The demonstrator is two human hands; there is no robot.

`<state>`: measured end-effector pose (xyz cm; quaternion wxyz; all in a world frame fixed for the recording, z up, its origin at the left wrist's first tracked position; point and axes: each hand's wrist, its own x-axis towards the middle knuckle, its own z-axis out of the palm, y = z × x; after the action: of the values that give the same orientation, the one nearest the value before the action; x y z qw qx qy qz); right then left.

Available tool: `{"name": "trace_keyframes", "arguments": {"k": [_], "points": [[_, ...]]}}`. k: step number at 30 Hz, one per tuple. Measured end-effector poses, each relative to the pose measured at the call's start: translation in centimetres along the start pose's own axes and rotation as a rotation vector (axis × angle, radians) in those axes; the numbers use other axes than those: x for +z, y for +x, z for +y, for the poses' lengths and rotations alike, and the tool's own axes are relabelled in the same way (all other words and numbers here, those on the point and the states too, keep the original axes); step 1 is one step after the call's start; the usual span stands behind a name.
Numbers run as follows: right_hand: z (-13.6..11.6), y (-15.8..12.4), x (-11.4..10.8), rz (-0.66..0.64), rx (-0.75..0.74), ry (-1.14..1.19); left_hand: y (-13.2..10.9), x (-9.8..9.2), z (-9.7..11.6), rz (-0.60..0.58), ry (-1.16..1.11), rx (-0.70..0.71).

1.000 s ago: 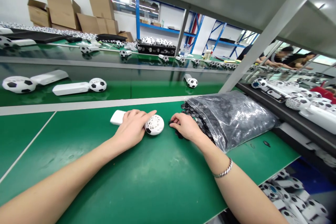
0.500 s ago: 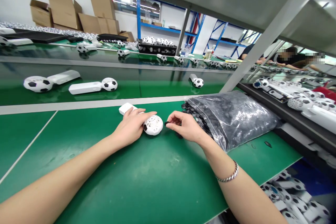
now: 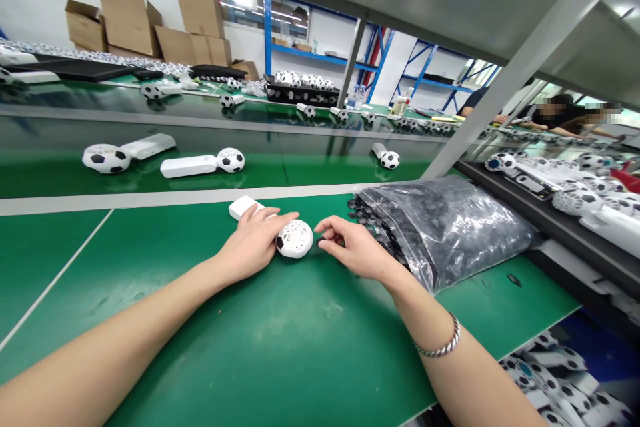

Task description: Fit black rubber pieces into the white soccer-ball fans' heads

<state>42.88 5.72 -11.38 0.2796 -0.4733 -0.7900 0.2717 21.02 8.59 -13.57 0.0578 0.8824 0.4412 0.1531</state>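
My left hand (image 3: pixel 253 243) lies over the white handle of a football-patterned hand fan (image 3: pixel 295 238) on the green bench, fingers closed around it, pinning it down. Its round perforated head points right. My right hand (image 3: pixel 353 247) pinches a small black part (image 3: pixel 321 241) between thumb and forefinger, right beside the fan's head. Just behind that hand lies a clear plastic bag (image 3: pixel 445 223) full of small black parts, several spilling from its open mouth.
A conveyor behind the bench carries finished football fans (image 3: pixel 203 163), (image 3: pixel 386 157). A slanted metal post (image 3: pixel 500 80) rises at right. Trays of fan parts (image 3: pixel 575 197) sit at right, more in a bin (image 3: pixel 555 380) below. Other people work at the far right.
My right hand left the mouth of the bag with a small black part and moved left to the fan's head. The fans on the conveyor drifted right.
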Motion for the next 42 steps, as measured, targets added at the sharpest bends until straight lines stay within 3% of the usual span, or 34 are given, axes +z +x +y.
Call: {"name": "trace_keyframes", "arguments": {"k": [4, 12, 22, 29, 33, 37, 39, 42], "points": [[-0.4, 0.1, 0.2, 0.05, -0.042, 0.003, 0.0, 0.3, -0.1, 0.017, 0.024, 0.014], [-0.6, 0.3, 0.5, 0.185, 0.039, 0.222, -0.2, 0.0, -0.1, -0.002, -0.038, 0.029], [-0.9, -0.1, 1.0, 0.209, -0.351, -0.176, -0.4, -0.6, 0.0, -0.052, -0.148, 0.026], [-2.6, -0.3, 2.3, 0.093, -0.501, -0.45, -0.2, -0.4, 0.6, -0.029, -0.17, -0.034], [-2.4, 0.1, 3.0, 0.125, -0.438, -0.269, -0.2, -0.4, 0.8, -0.025, -0.174, -0.059], [-1.1, 0.6, 3.4, 0.226, -0.192, 0.008, -0.4, -0.5, 0.9, -0.03, -0.175, -0.082], [-0.6, 0.7, 3.4, 0.174, -0.08, 0.083, -0.4, -0.6, 1.0, -0.026, -0.176, -0.094], [-0.4, 0.7, 3.3, 0.019, -0.024, 0.125, -0.4, -0.8, 1.3, -0.021, -0.192, -0.102]]}}
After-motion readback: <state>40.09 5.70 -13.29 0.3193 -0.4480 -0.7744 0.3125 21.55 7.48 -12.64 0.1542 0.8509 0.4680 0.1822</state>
